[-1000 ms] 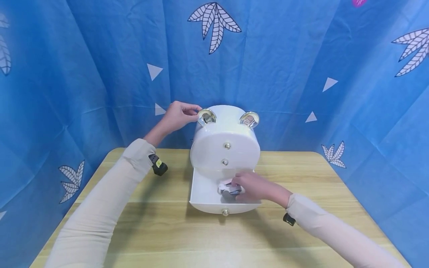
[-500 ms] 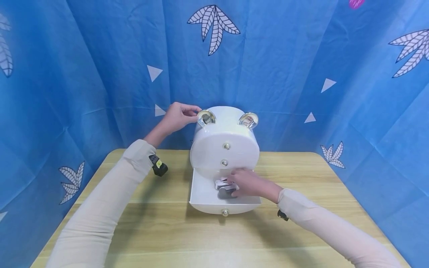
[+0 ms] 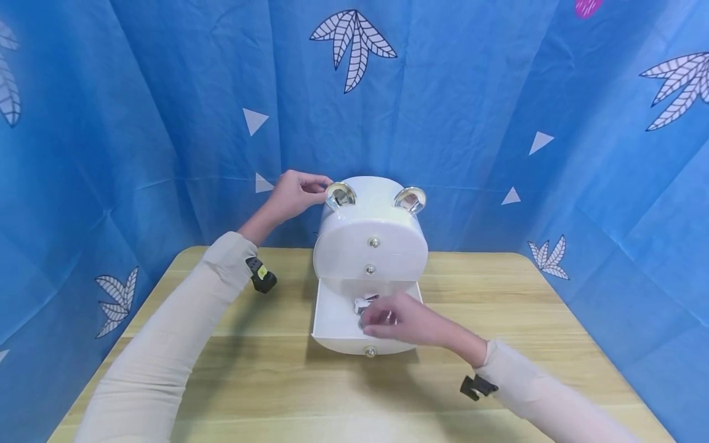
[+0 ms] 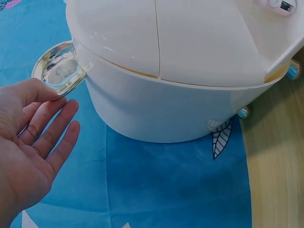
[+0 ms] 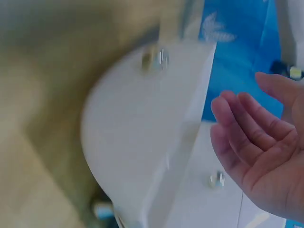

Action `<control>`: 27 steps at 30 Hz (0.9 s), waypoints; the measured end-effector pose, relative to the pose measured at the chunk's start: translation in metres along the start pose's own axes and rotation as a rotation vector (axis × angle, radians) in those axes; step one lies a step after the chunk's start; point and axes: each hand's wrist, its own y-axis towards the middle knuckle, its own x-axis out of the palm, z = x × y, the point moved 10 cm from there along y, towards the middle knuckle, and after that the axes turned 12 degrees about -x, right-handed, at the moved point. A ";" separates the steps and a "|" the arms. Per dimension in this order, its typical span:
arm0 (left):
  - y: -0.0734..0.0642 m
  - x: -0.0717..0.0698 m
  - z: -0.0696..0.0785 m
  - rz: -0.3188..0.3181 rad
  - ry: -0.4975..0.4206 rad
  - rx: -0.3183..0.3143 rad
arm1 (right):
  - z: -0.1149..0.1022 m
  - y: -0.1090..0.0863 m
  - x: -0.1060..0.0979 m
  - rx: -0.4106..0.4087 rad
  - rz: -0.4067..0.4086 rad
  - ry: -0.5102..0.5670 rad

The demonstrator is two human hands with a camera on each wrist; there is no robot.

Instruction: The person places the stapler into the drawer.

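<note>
A white storage box point(image 3: 343, 255) with two shiny gold ears stands at the back of the table, its bottom drawer point(image 3: 324, 329) pulled out. My left hand point(image 3: 293, 192) pinches the left gold ear point(image 4: 57, 69) between thumb and fingertips, the other fingers spread loosely. Above the drawer hovers my right hand point(image 3: 407, 320), its fingers loosely bent with nothing between them in the right wrist view. A small white-and-dark object point(image 3: 361, 304) lies in the drawer, partly hidden behind that hand; its kind is unclear.
The wooden table point(image 3: 266, 381) spreads in front of the box. Round knobs point(image 3: 370, 351) sit on the drawer fronts. A blue curtain point(image 3: 471, 111) with leaf prints hangs behind and along both sides.
My right hand first moves a little left and deeper over the drawer, then draws back toward the drawer's front. The small object shifts slightly left and back. My left hand stays at the ear.
</note>
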 end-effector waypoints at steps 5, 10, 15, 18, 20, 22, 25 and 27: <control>-0.002 0.001 0.002 0.018 -0.006 0.006 | 0.002 -0.030 0.029 0.102 -0.050 0.195; 0.000 0.003 -0.003 0.028 -0.035 -0.002 | 0.026 -0.058 0.056 0.318 -0.019 0.354; 0.000 0.004 -0.012 0.007 -0.092 -0.062 | 0.053 -0.069 0.076 0.468 0.153 0.522; -0.002 0.008 -0.016 -0.015 -0.115 -0.101 | 0.062 -0.068 0.084 0.507 0.262 0.585; -0.002 0.012 -0.017 -0.026 -0.120 -0.106 | 0.063 -0.067 0.086 0.519 0.323 0.610; -0.003 0.015 -0.016 -0.027 -0.117 -0.096 | 0.062 -0.065 0.085 0.526 0.373 0.619; -0.003 0.015 -0.014 -0.014 -0.116 -0.083 | 0.060 -0.058 0.082 0.516 0.422 0.616; -0.004 0.015 -0.013 -0.014 -0.118 -0.080 | 0.060 -0.052 0.078 0.506 0.441 0.601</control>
